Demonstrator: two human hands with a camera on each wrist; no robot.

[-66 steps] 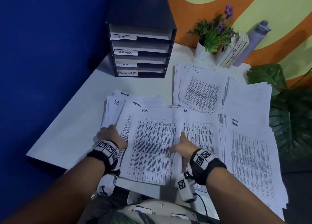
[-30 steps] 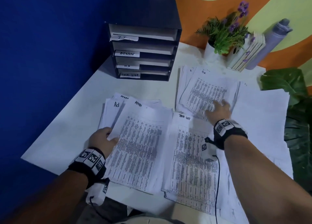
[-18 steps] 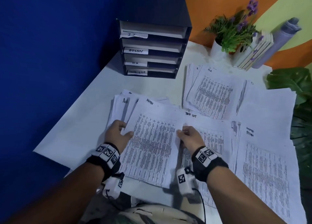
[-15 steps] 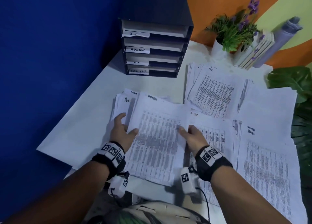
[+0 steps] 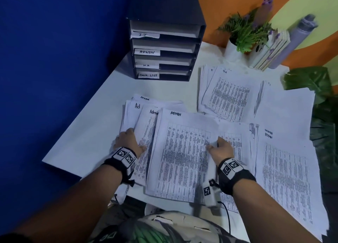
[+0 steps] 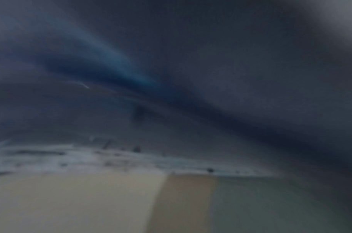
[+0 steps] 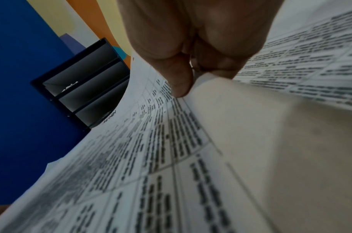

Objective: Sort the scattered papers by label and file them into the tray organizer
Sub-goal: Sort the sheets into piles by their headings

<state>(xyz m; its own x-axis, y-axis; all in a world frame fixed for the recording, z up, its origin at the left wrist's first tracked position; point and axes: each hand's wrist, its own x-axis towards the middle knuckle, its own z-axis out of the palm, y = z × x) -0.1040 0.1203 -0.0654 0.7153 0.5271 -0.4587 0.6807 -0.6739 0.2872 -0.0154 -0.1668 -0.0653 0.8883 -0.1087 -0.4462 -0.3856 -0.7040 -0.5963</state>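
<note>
A black tray organizer (image 5: 164, 50) stands at the back left, its slots labelled IT, ADMIN, H.R and TASK LIST. My right hand (image 5: 213, 145) pinches the right edge of a printed sheet headed ADMIN (image 5: 179, 151), thumb on top; the right wrist view shows the thumb (image 7: 179, 78) on the lifted, curling sheet (image 7: 151, 157). My left hand (image 5: 128, 136) rests on the fanned ADMIN pile (image 5: 144, 114) just left of that sheet. A printed sheet (image 5: 236, 138) lies under my right hand. The left wrist view is dark and blurred.
An HR pile (image 5: 228, 94) lies at the back centre, blank sheets (image 5: 285, 105) to its right, another ADMIN stack (image 5: 285, 169) at the near right. A potted plant (image 5: 245, 32), books (image 5: 270, 48) and a bottle (image 5: 296, 35) line the back; large leaves (image 5: 320, 96) border the right. Bare table (image 5: 91, 133) lies left.
My right hand came back from the HR pile and took the ADMIN sheet by its right edge. The sheet has shifted toward the ADMIN pile; my left hand slid onto that pile.
</note>
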